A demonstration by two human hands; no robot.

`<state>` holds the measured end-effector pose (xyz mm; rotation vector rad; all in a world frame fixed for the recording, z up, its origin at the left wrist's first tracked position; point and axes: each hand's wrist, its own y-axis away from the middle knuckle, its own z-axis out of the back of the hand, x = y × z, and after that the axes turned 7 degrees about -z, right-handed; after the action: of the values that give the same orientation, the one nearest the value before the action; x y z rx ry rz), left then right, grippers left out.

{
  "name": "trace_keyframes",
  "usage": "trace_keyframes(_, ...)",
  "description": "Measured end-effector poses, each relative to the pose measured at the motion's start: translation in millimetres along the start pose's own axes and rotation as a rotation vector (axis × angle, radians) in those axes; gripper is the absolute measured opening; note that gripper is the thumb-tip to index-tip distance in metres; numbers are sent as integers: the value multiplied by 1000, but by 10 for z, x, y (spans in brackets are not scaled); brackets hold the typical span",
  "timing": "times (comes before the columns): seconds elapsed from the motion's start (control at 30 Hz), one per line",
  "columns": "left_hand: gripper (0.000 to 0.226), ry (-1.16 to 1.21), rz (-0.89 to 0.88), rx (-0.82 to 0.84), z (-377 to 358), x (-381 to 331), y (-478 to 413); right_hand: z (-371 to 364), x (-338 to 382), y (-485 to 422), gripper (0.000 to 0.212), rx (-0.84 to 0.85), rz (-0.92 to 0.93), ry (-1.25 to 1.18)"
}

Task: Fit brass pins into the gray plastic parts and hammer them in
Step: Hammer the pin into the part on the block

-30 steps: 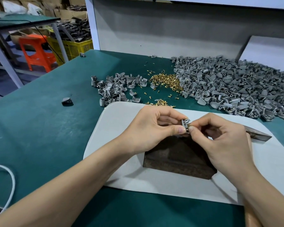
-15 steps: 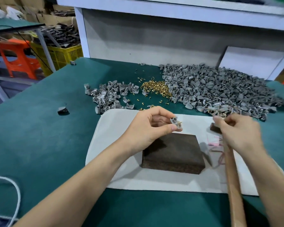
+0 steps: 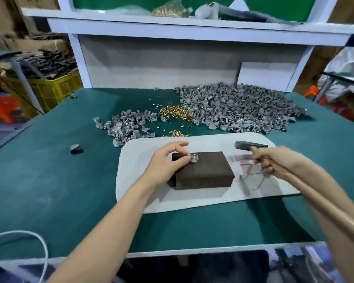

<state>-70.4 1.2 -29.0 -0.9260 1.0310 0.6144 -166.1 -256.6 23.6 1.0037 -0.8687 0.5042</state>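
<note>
Fingers (image 3: 185,159) pinching gray part (image 3: 193,158) on block (image 3: 202,170), right hand (image 3: 274,158) gripping hammer (image 3: 250,145)

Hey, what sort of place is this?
Probably a factory assembly bench: a heap of identical gray plastic parts and a pile of brass pins on the green table, the right hand gripping a hammer, the left hand pinching one part on a dark block.

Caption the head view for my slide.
Left hand pinches a gray part on the block; right hand holds the hammer.

One hammer (image 3: 250,145), one block (image 3: 204,174), one mat (image 3: 192,201)
</note>
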Motion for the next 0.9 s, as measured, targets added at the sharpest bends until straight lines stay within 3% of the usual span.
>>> trace_keyframes(0.17,20,41,-10,24,-29,25,13,-214,147,497,20,-28,321,-38)
trace_keyframes(0.27,21,64,0,34,-40,14,7,-425,307,781,24,13,416,154)
trace_keyframes(0.37,22,55,-18,31,-36,2,4,-698,329,904,25,14,448,488)
trace_keyframes(0.47,21,69,-15,33,-38,-2,1,-886,269,891,30,-18,476,673)
trace_keyframes(0.9,27,69,-5,32,-53,13,2,-965,400,998,28,-42,491,795)
